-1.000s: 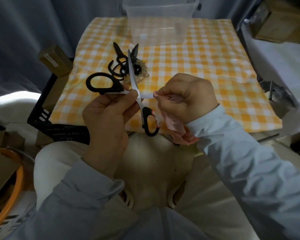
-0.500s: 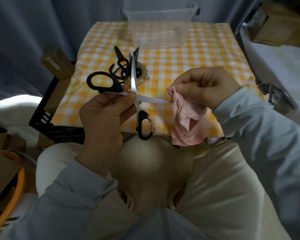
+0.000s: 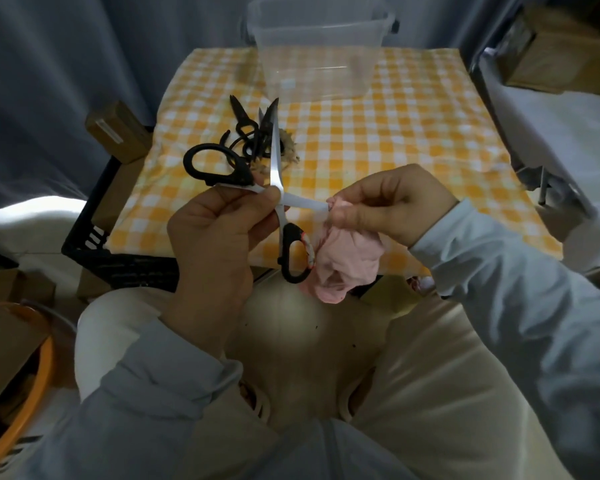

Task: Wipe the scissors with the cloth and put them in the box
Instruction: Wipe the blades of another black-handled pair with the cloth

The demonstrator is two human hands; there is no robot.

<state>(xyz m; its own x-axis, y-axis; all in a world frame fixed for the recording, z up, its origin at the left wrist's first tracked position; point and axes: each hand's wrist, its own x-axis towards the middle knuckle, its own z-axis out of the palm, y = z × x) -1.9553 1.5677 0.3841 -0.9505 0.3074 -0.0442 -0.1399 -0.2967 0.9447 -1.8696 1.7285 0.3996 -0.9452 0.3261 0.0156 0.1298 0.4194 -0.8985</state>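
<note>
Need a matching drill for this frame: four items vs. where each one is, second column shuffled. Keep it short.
1. open scissors
2. pink cloth
3. clear box
4. black scissors pile

A. standing at the far edge of the table
B. pinched in the right hand
C. lying left of centre on the table
D. held in the left hand

Pairs: 1-D, 2-B, 3-A, 4-C

scissors (image 3: 274,157): black handles, silver blades, spread wide in an X, held up over near edge of table (image 3: 395,150)
cloth (image 3: 347,261): pink, crumpled, bunched round tip of right-pointing blade
box (image 3: 316,64): clear plastic, upright, far table edge
</note>
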